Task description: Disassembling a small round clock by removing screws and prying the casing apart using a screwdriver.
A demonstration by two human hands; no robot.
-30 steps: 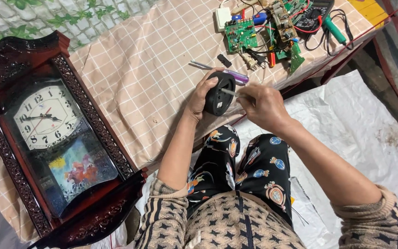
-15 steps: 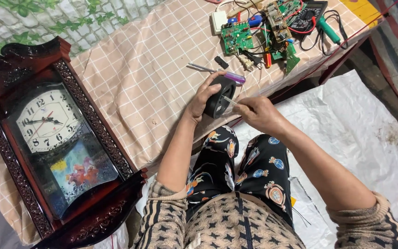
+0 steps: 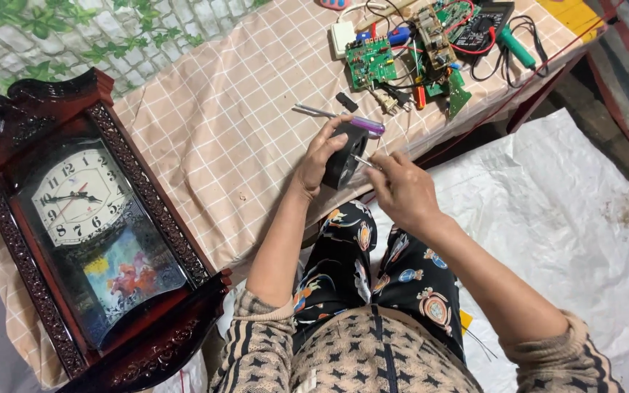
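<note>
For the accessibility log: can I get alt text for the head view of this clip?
Seen from above, a seated person's left hand grips a small black round part at the edge of a checked tablecloth while the right hand puts a thin metal tool to it. A dark wooden wall clock lies at left; green circuit boards lie beyond.

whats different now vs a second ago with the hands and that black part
Little changed. The right hand drew slightly back toward the body, its thin metal tool still touching the black part. The left hand kept gripping that part. The wall clock and circuit boards stayed put.
</note>
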